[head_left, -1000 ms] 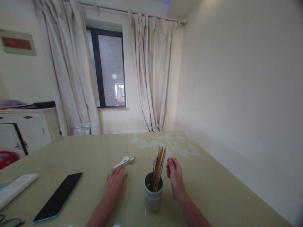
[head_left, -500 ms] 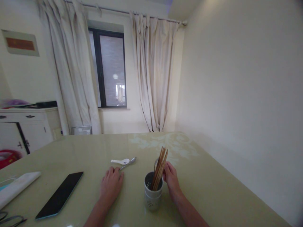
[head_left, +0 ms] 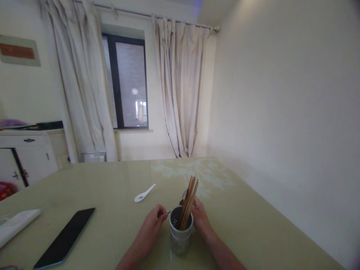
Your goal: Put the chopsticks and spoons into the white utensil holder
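Note:
A grey-white ceramic utensil holder [head_left: 180, 240] stands upright, with several wooden chopsticks [head_left: 189, 206] leaning to the right in it. Behind the chopsticks shows part of a metal spoon's round bowl [head_left: 184, 194]. Just left of the rim, my left hand [head_left: 153, 223] is closed in a pinch on a thin metal handle, which looks like the metal spoon [head_left: 169, 212]; the rest of it passes out of sight behind the holder. My right hand [head_left: 200, 217] is curled at the holder's right side, its fingertips hidden behind the chopsticks. Farther back lies a white ceramic spoon [head_left: 144, 193].
A dark tablet-like slab [head_left: 66, 238] lies on the left of the glossy green table [head_left: 112, 180], with a white flat object [head_left: 19, 225] beyond it. The wall [head_left: 281, 131] runs along the table's right edge. Curtains and a window are at the back.
My left hand has lifted the metal spoon off the table and brought it right, beside the holder. The white spoon has turned, its handle now pointing away to the right. My right hand stays by the holder.

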